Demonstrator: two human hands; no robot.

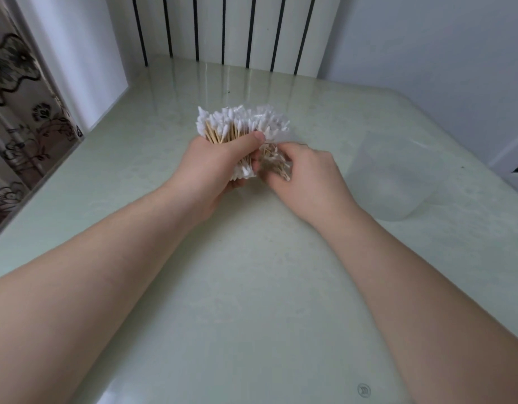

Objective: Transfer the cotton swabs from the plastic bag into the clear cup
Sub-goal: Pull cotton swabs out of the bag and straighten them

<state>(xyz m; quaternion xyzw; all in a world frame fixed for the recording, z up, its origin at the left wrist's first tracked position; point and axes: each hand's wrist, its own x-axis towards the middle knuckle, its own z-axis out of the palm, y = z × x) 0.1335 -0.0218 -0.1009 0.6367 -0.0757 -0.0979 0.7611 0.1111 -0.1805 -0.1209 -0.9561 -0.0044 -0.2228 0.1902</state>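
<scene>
While your left hand [220, 167] wraps the swabs [237, 121] in a firm fist, thumb laid across the wooden stems, your right hand [304, 176] pinches the bag [276, 138] that clings to the bundle's right side, fingers curled into the film. You look to be at the step of freeing the swabs from the bag. I can make out none in the cup [395, 182], though its clear wall is faint.

The bundle sits in your hands over the middle of the table [252, 287]. The cup stands upright to your right, near your right hand but apart from it.

Next, I judge, you must strip the film away without loosening the fist, then carry the swabs right and lower them, stems down, into the cup's mouth. The way there is bare tabletop. Mind the table's right edge not far beyond the cup; a light cup may tip if nudged.
</scene>
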